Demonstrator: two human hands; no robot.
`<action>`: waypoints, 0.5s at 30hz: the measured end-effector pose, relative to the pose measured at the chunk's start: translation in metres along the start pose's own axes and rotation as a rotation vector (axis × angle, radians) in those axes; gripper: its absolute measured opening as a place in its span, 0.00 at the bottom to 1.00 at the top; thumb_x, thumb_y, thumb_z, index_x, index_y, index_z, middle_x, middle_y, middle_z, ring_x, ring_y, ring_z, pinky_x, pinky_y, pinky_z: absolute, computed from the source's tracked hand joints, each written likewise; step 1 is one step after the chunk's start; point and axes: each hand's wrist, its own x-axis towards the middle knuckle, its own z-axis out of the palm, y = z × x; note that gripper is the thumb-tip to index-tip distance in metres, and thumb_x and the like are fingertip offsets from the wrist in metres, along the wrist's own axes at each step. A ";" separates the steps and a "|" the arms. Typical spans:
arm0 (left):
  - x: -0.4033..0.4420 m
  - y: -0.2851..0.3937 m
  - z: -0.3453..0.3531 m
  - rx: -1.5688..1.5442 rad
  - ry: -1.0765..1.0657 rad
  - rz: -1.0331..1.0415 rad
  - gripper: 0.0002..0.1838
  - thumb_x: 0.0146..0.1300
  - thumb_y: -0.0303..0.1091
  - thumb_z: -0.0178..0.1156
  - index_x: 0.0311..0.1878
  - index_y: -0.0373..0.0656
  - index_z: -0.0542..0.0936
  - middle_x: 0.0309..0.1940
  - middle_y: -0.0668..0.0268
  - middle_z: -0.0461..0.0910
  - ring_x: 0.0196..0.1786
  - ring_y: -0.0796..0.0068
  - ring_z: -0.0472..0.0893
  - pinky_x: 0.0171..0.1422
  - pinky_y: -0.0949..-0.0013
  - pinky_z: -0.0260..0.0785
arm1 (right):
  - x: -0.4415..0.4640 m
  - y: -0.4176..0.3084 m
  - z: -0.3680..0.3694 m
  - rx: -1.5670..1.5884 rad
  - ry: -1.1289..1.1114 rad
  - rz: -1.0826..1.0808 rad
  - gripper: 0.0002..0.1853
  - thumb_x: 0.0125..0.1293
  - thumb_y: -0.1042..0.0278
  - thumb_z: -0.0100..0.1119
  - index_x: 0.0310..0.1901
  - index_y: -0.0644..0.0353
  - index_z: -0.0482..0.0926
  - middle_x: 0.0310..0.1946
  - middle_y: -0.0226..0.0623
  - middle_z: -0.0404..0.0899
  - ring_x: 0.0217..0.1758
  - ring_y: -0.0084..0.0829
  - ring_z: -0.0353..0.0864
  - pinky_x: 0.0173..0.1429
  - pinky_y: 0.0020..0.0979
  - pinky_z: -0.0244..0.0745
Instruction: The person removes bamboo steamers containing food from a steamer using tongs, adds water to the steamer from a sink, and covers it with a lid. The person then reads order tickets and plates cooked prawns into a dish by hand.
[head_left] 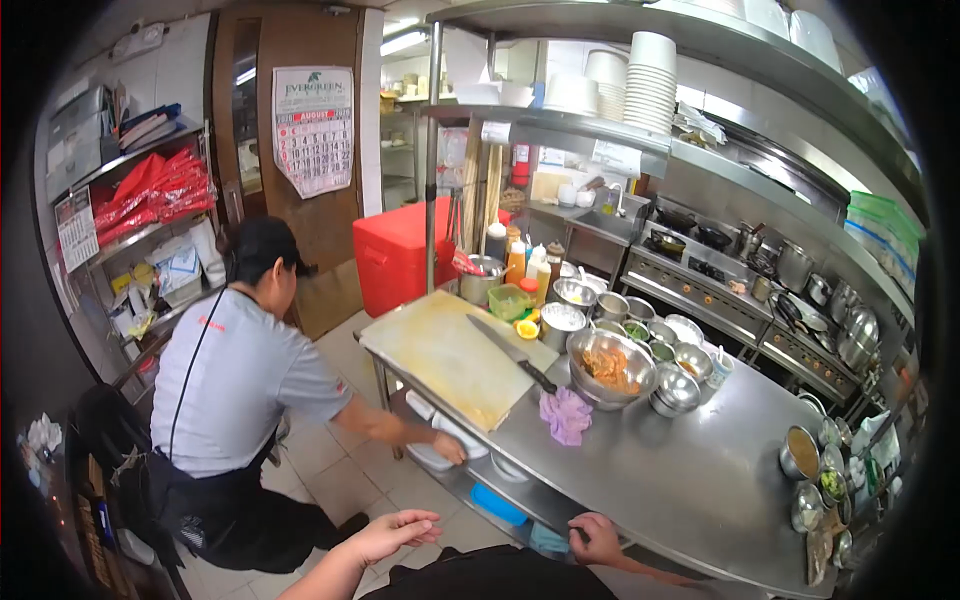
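Observation:
My left hand (398, 533) is held in the air over the floor, fingers stretched out, holding nothing. Over the front edge of the steel counter (660, 480) is my right hand (597, 541), its fingers curled together with nothing visible in them. On the counter, a purple cloth (565, 416) lies beside a large metal bowl (612, 365) of orange-red food. A knife (510, 352) rests across the cutting board (450, 350), its black handle past the board's edge. Half a lemon (526, 328) sits by a green container (510, 302).
A crouching person (235, 370) at the left reaches to white containers (445, 445) on the shelf under the counter. A blue container (497, 504) is on that shelf. Metal bowls (800, 455) stand at the right; a red cooler (395, 260) is behind the board. Overhead shelves (560, 130) hold stacked white containers.

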 end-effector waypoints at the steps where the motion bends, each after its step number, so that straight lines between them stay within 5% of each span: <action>1: -0.005 -0.020 -0.012 0.075 0.040 -0.005 0.23 0.73 0.43 0.54 0.65 0.41 0.72 0.52 0.62 0.82 0.51 0.72 0.81 0.58 0.68 0.71 | -0.013 0.000 0.008 0.000 -0.073 -0.053 0.09 0.54 0.67 0.63 0.38 0.54 0.83 0.42 0.40 0.79 0.49 0.45 0.78 0.54 0.42 0.75; 3: -0.016 -0.085 -0.040 0.174 0.116 -0.037 0.19 0.70 0.42 0.57 0.58 0.42 0.77 0.46 0.66 0.83 0.47 0.75 0.81 0.53 0.68 0.73 | -0.056 0.003 0.027 -0.140 -0.157 -0.116 0.08 0.59 0.65 0.60 0.40 0.53 0.82 0.41 0.44 0.78 0.47 0.47 0.77 0.51 0.45 0.74; 5: -0.040 -0.111 -0.048 0.301 0.249 -0.074 0.10 0.65 0.37 0.58 0.44 0.43 0.80 0.35 0.70 0.82 0.37 0.78 0.79 0.42 0.69 0.73 | -0.077 -0.026 0.015 -0.149 -0.574 0.073 0.09 0.65 0.61 0.53 0.38 0.57 0.78 0.41 0.48 0.76 0.46 0.51 0.75 0.50 0.48 0.71; 7: -0.059 -0.180 -0.069 0.216 0.403 -0.135 0.11 0.66 0.40 0.55 0.46 0.46 0.81 0.34 0.71 0.81 0.36 0.79 0.80 0.38 0.71 0.72 | -0.098 -0.071 -0.007 -0.114 -0.610 0.093 0.08 0.64 0.63 0.53 0.34 0.57 0.77 0.34 0.47 0.76 0.43 0.51 0.75 0.48 0.49 0.71; 8: -0.071 -0.219 -0.075 0.229 0.469 -0.199 0.14 0.67 0.44 0.56 0.48 0.46 0.81 0.35 0.71 0.81 0.35 0.79 0.79 0.36 0.71 0.70 | -0.114 -0.067 -0.012 -0.135 -0.838 0.177 0.05 0.61 0.65 0.55 0.32 0.56 0.77 0.32 0.46 0.76 0.42 0.51 0.76 0.47 0.48 0.72; 10: -0.105 -0.265 -0.058 0.131 0.551 -0.379 0.16 0.68 0.45 0.56 0.50 0.46 0.80 0.36 0.70 0.81 0.35 0.79 0.79 0.34 0.72 0.67 | -0.142 -0.081 -0.030 -0.047 -0.874 0.217 0.05 0.60 0.66 0.56 0.34 0.56 0.79 0.36 0.46 0.79 0.43 0.50 0.77 0.48 0.46 0.74; 15: -0.168 -0.365 0.015 0.094 0.256 -0.631 0.27 0.69 0.46 0.60 0.60 0.31 0.75 0.45 0.55 0.83 0.44 0.69 0.82 0.52 0.68 0.74 | -0.191 -0.076 -0.057 -0.192 -1.266 0.491 0.10 0.66 0.63 0.53 0.43 0.54 0.81 0.39 0.45 0.82 0.48 0.49 0.80 0.51 0.45 0.75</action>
